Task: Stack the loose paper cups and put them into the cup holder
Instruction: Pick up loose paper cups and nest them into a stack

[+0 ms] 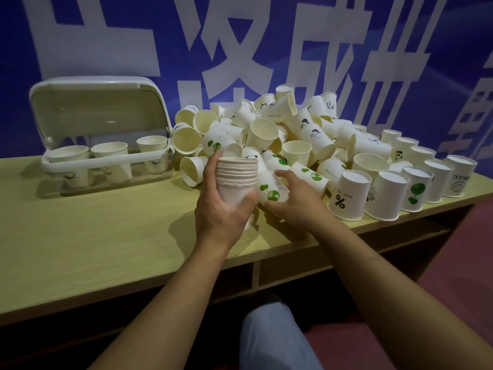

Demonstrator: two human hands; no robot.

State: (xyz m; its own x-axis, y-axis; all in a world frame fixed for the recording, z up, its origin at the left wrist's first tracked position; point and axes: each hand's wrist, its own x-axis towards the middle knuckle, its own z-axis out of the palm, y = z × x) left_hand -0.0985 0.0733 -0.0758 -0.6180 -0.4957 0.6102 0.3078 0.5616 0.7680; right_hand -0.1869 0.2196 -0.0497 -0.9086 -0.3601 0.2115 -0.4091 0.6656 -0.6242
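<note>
My left hand (221, 209) grips a nested stack of white paper cups (236, 177) held upright above the table's middle. Just to its right, my right hand (296, 198) curls round a single cup with a green tree print (270, 189), lying at the foot of the pile. A big heap of loose paper cups (280, 132) fills the table's back middle. The white cup holder (104, 158) stands at the back left with its clear lid (98, 110) raised; three cups (112, 156) sit in its slots.
Several upside-down cups (392, 193) stand in rows at the right, near the table's front edge (346, 231). The pale wooden table (106, 236) runs left in front of the holder. A blue banner (240, 49) backs the table. My knee (274, 337) shows below.
</note>
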